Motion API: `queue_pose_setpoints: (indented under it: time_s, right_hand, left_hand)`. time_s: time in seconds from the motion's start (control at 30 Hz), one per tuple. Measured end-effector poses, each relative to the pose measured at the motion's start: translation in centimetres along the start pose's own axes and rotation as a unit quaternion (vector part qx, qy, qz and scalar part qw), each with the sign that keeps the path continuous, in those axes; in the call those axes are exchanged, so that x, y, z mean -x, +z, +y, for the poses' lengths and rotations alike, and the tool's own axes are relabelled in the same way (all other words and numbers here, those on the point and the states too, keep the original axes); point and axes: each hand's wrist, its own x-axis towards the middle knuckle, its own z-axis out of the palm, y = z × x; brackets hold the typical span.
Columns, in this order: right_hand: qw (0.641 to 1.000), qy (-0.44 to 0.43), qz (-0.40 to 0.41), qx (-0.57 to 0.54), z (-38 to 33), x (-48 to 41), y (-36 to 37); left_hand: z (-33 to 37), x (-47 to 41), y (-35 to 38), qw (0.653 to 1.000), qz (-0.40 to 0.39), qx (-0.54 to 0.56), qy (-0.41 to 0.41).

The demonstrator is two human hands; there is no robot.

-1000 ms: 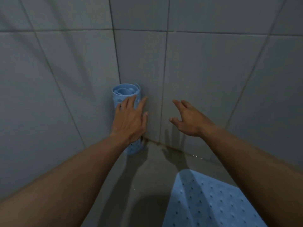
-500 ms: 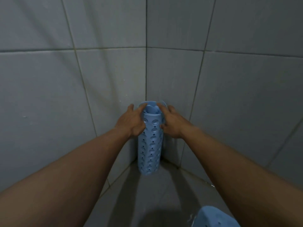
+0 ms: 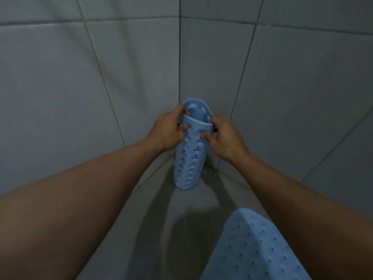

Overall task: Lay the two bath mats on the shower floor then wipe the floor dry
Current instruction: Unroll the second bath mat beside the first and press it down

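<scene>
A rolled-up light blue bath mat [image 3: 190, 160] with suction cups stands upright in the corner of the shower, its lower end on the floor. My left hand [image 3: 167, 131] grips its upper left edge and my right hand [image 3: 224, 136] grips its upper right edge; the top of the roll is spread a little between my fingers. A second blue bath mat [image 3: 252, 247] lies flat on the grey shower floor [image 3: 161, 229] at the lower right, partly hidden by my right forearm.
Grey tiled walls [image 3: 80, 87] meet in the corner right behind the roll. A few water drops show on the floor near the flat mat. Bare floor lies between the roll and the flat mat.
One second ago only my left hand touched the roll. Both hands then closed on its top edge, and now the top has been pulled a little open.
</scene>
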Motion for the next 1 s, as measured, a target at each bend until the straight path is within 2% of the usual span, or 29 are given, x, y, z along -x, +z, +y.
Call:
queue_pose_setpoints:
  time_s: [0.13,0.23,0.3,0.37,0.53,0.7,0.87,1.0]
  right_hand:
    - [1.000,0.002,0.006,0.002,-2.1,3.1,-2.4]
    - [1.000,-0.010,0.010,-0.017,-3.1,6.2,-3.8]
    - [0.999,-0.008,0.020,-0.037,-3.5,8.8,-4.3]
    - [0.998,-0.007,0.014,-0.061,-4.0,11.4,-5.2]
    - [0.977,0.043,-0.021,-0.210,-5.2,16.0,-9.7]
    - [0.961,0.073,-0.047,-0.263,-5.9,18.1,-13.4]
    - [0.932,0.057,-0.093,-0.346,-7.6,22.0,-15.2]
    - [0.925,0.062,-0.101,-0.362,-8.9,25.1,-16.7]
  left_hand:
    - [2.3,3.1,-1.4,0.996,0.003,0.072,-0.045]
    - [3.9,5.9,-1.9,0.979,-0.014,0.157,-0.127]
    - [5.1,7.8,-2.1,0.956,-0.078,0.197,-0.201]
    - [6.5,9.9,-2.6,0.936,-0.148,0.212,-0.239]
    - [10.7,13.9,-4.2,0.926,-0.149,0.265,-0.223]
    - [14.8,17.4,-6.0,0.937,-0.144,0.257,-0.186]
    - [17.8,21.7,-7.7,0.939,-0.148,0.251,-0.185]
    - [19.4,23.8,-8.2,0.940,-0.162,0.258,-0.153]
